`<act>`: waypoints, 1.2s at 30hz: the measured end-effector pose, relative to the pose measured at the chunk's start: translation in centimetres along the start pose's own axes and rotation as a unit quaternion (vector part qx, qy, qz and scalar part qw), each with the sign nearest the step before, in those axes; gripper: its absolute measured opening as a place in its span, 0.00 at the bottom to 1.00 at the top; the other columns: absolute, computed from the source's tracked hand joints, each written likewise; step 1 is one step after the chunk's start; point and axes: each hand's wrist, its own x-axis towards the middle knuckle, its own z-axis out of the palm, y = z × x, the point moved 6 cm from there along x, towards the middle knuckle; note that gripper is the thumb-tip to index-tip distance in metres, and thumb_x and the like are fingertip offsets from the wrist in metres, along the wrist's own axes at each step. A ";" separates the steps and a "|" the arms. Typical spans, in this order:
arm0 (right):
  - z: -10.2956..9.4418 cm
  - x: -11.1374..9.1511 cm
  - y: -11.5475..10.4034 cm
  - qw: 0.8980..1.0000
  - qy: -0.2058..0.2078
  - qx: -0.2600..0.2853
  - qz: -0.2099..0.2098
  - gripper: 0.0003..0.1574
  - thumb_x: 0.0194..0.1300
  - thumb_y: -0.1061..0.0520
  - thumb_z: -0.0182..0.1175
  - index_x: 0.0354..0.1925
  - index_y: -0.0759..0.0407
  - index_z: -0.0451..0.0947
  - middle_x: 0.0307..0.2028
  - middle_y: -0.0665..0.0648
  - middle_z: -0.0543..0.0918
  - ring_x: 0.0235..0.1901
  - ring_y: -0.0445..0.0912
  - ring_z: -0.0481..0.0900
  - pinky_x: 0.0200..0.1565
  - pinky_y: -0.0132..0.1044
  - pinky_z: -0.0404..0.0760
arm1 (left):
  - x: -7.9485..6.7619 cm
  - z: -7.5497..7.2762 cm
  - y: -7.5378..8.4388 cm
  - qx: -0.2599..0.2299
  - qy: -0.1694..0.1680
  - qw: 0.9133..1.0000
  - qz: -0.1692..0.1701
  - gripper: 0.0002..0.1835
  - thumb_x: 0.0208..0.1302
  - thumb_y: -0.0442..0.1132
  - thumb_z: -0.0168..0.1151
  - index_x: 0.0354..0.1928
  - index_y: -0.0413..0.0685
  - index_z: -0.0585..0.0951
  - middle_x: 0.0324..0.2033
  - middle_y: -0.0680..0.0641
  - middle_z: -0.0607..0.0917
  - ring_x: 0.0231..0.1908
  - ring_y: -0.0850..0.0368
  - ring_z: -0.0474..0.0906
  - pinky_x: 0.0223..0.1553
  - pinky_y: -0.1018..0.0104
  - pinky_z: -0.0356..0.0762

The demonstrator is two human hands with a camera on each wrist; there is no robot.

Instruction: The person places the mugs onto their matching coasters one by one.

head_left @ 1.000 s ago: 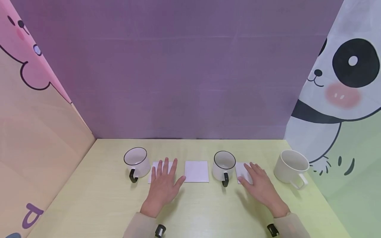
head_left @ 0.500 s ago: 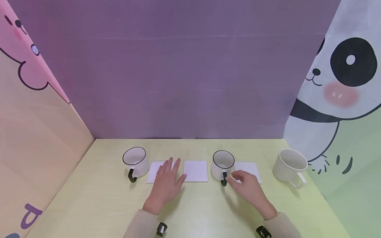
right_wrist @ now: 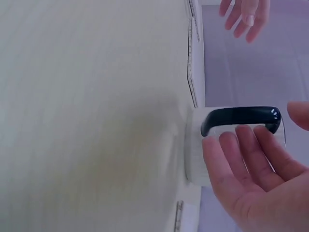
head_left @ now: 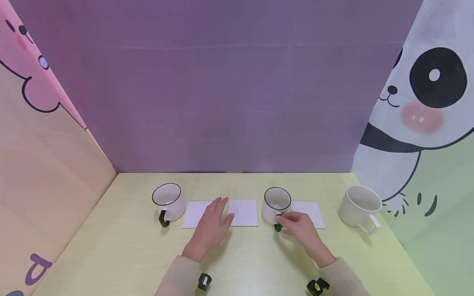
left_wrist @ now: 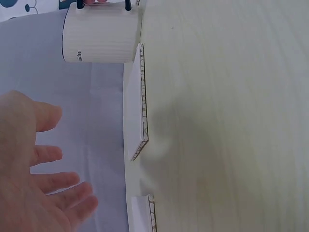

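Observation:
A white mug (head_left: 276, 204) with a black rim and black handle (right_wrist: 241, 116) stands right of the middle of the table. My right hand (head_left: 303, 232) is at that handle. In the right wrist view its fingertips (right_wrist: 244, 133) lie close beside the handle's opening, while the thumb (right_wrist: 298, 115) stays apart from it. My left hand (head_left: 211, 226), fingers extended and holding nothing, hovers over the left white square (head_left: 190, 216) and near the middle white square (head_left: 244, 213). A third white square (head_left: 311, 211) lies right of the mug, partly behind my right hand.
A second black-handled white mug (head_left: 168, 201) stands at the left, and an all-white mug (head_left: 359, 207) at the right. The pale wooden table (head_left: 111, 238) meets a purple backdrop (head_left: 222, 102) at its far edge. Printed side panels flank it.
My right hand has moved left from the right white square to the handle of the middle mug, its fingers drawing together. My left hand has shifted slightly right. The mugs stay put.

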 end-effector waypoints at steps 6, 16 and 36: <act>0.6 0.2 0.6 0.997 -0.027 0.074 0.024 0.18 0.67 0.60 0.67 0.46 0.75 0.79 0.40 0.61 0.85 0.40 0.49 0.85 0.48 0.51 0.86 | 0.4 0.2 0.2 -0.015 -0.011 1.000 -0.005 0.29 0.76 0.46 0.55 0.71 0.36 0.67 0.68 0.31 0.69 0.68 0.34 0.65 0.66 0.41 0.66; 1.7 0.5 1.4 0.984 -0.097 0.140 0.051 0.17 0.71 0.55 0.63 0.43 0.71 0.79 0.38 0.57 0.85 0.43 0.50 0.82 0.55 0.51 0.82 | 1.5 1.5 -0.1 0.013 -0.064 0.998 -0.017 0.28 0.74 0.44 0.57 0.70 0.36 0.70 0.67 0.32 0.71 0.66 0.35 0.67 0.65 0.43 0.69; 1.7 1.0 1.2 0.985 -0.095 0.132 0.054 0.19 0.75 0.60 0.53 0.44 0.79 0.76 0.32 0.55 0.81 0.36 0.46 0.79 0.50 0.48 0.83 | 2.8 3.0 -1.7 0.050 -0.147 0.988 -0.009 0.26 0.72 0.43 0.57 0.68 0.38 0.73 0.69 0.35 0.71 0.67 0.33 0.65 0.67 0.43 0.66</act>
